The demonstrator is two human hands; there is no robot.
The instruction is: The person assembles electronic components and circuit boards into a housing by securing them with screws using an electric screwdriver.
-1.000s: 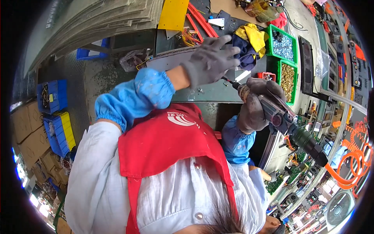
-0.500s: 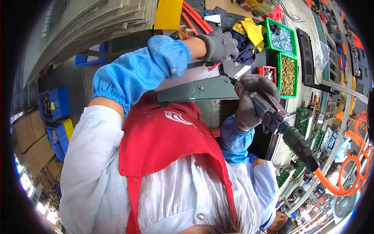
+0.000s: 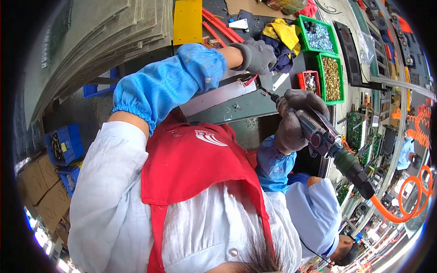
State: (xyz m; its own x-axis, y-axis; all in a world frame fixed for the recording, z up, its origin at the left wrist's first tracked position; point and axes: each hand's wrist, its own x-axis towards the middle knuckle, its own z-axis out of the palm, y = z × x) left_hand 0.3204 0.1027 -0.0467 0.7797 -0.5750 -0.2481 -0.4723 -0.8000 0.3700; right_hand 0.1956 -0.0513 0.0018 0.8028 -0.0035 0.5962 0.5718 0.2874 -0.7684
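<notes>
In a grey glove, my right hand (image 3: 296, 119) grips a pistol-shaped pneumatic screwdriver (image 3: 314, 132). Its thin bit points left, and an orange coiled air hose (image 3: 387, 210) runs from its back end. My left hand (image 3: 256, 55), gloved in grey too, is curled at the far end of a long pale metal panel (image 3: 218, 99). Those fingers are closed, and what they hold is hidden. Red wires (image 3: 249, 80) stick out just below that hand. The bit's tip is close to the panel's right end; I cannot tell whether it touches. The panel lies on a dark green work surface (image 3: 241, 109).
Right of my hands are green bins of silver screws (image 3: 320, 38) and brass-coloured fasteners (image 3: 331, 78), plus a red bin (image 3: 309, 82). Yellow and dark cloths (image 3: 281, 36) lie beyond. Stacked sheets (image 3: 104, 41) rise at left. A co-worker (image 3: 314, 214) is at lower right.
The whole view has shifted slightly, so the bins sit further left. More of the co-worker shows at lower right. Both hands keep nearly the same place and grip.
</notes>
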